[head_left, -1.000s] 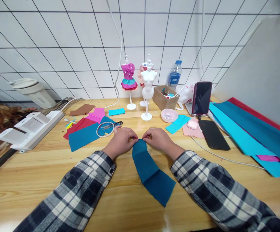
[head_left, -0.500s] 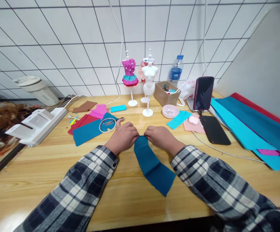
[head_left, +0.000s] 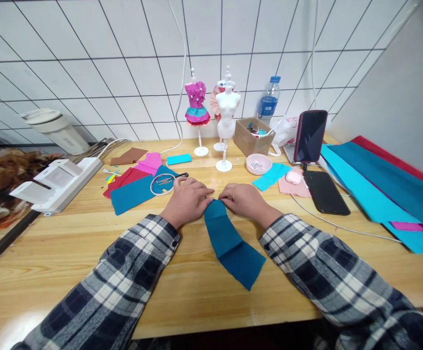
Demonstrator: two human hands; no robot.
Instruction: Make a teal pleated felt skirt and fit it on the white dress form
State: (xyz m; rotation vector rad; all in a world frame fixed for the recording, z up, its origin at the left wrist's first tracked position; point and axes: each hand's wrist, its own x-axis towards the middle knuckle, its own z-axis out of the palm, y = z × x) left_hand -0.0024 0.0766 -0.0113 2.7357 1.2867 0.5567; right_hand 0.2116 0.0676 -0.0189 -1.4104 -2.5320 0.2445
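A strip of teal felt (head_left: 230,240) lies on the wooden table (head_left: 69,243) in front of me, creased across its middle. My left hand (head_left: 187,199) and my right hand (head_left: 241,198) both pinch its far end, fingers curled and pressed together, the two hands almost touching. Just left of my left hand lies a small white hoop (head_left: 163,183) with small scissors on a teal felt sheet (head_left: 133,193). A bare white doll mannequin (head_left: 227,116) stands beyond my hands, with a mannequin in a pink dress (head_left: 196,106) beside it.
Red, pink and brown felt pieces (head_left: 134,167) lie at left by a white power strip (head_left: 56,182). A cardboard box (head_left: 252,138), bead bowl (head_left: 258,164), water bottle (head_left: 269,99), upright phone (head_left: 309,136), flat black phone (head_left: 325,192) and large felt sheets (head_left: 382,189) sit right.
Both hands stay pinched on the far end of the teal strip and have drawn slightly nearer. The view has tilted down a little.
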